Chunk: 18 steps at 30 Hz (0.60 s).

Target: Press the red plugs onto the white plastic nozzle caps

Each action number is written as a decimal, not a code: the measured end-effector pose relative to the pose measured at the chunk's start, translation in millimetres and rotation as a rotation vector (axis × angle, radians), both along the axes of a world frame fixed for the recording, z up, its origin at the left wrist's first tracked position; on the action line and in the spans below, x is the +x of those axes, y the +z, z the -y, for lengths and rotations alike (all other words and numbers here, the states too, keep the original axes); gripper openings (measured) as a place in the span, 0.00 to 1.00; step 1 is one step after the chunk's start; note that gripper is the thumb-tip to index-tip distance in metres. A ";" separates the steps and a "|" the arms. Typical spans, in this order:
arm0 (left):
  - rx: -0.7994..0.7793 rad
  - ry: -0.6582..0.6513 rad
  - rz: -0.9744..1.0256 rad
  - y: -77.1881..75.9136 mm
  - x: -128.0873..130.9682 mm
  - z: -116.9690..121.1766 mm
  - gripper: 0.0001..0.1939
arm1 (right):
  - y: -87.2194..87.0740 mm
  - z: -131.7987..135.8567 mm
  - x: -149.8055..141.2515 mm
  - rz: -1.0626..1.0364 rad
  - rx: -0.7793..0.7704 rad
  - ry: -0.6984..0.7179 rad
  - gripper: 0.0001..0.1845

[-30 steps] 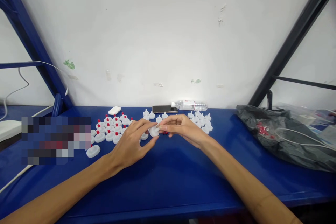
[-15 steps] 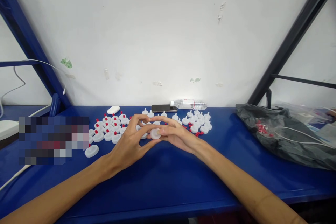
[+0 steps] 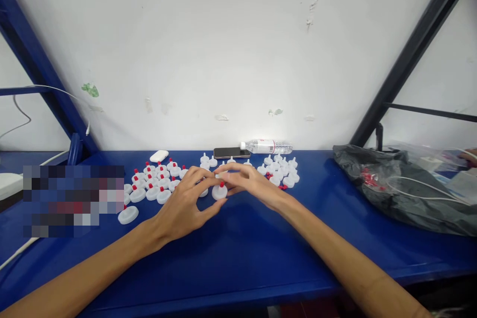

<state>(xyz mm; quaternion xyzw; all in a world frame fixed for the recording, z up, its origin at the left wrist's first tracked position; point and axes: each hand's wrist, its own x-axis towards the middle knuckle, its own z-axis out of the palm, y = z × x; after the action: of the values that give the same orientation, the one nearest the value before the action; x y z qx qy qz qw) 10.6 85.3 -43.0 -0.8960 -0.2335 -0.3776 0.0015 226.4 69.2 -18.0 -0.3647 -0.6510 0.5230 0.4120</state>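
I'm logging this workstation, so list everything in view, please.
nozzle cap with red tip: one, white, between the hands
red-tipped nozzle caps: over a dozen, white, table left
untipped nozzle caps: many, white, centre and right
loose tips: several, red, beside right caps
smartphone: one, black, by wall
bottle: one, transparent, lying by wall
small case: one, white, rear left
plastic bag: one, dark, right; red pieces on it
cables: several, white, both sides
table: one, blue
wall: one, white
posts: dark right, blue left
pixelated patch: contents unclear
another person's hand: one, right edge
left hand, right hand: at the held cap
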 end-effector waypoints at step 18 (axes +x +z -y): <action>-0.082 0.081 -0.346 -7.5 -1.6 -9.6 0.04 | -12.4 -28.0 43.8 1.269 0.435 -0.522 0.13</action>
<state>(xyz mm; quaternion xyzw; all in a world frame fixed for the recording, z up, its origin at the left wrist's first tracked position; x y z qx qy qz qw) 9.0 94.9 -50.5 -0.9368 -0.2809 -0.2074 0.0202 270.2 97.2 -30.4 -0.6518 -0.7458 -0.0468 0.1292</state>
